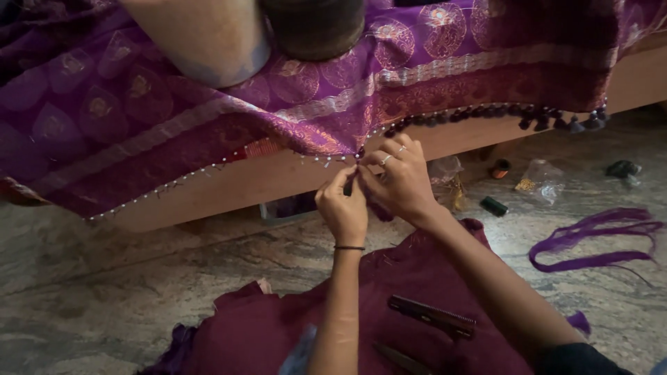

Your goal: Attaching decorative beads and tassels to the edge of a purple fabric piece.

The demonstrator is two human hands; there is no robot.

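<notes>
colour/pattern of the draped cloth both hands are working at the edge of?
Purple cloth with gold round motifs and a maroon border; head view shows it best.

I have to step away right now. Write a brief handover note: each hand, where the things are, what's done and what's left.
Left hand and right hand: both pinched together at the purple fabric's beaded edge, on a dark tassel; exact grip unclear.
Things: comb on the maroon cloth in the lap; purple thread bundle and spools on the floor, right.
Done: tassels hang along the edge to the right.
Left: the edge to the left shows only beads.
</notes>
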